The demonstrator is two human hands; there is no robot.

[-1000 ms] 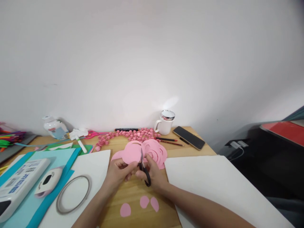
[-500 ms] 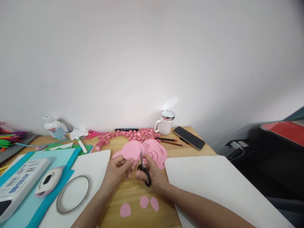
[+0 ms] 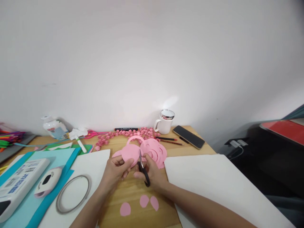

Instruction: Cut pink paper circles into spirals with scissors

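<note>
My left hand (image 3: 117,170) pinches a pink paper disc (image 3: 129,153) above the wooden desk (image 3: 135,196); a thin cut strip curls up from the disc's far edge. My right hand (image 3: 153,174) grips black-handled scissors (image 3: 143,169), whose blades point up into the disc's right side. Just behind the hands lies a pile of pink spiral-cut discs (image 3: 154,150). Three small pink petal shapes (image 3: 139,204) lie on the desk close to me, between my forearms.
White sheets lie at the right (image 3: 220,186) and left (image 3: 92,164). A tape ring (image 3: 73,193), a paper punch (image 3: 47,181), a white box (image 3: 19,183) and blue paper are at the left. Pink paper rosebuds (image 3: 128,134), a mug (image 3: 164,122), a phone (image 3: 188,137), pencils and a marker line the back.
The disc has turned in my left hand and the scissors have cut further round it; a thin pink strip now arcs up from its far edge. Both hands stay in place.
</note>
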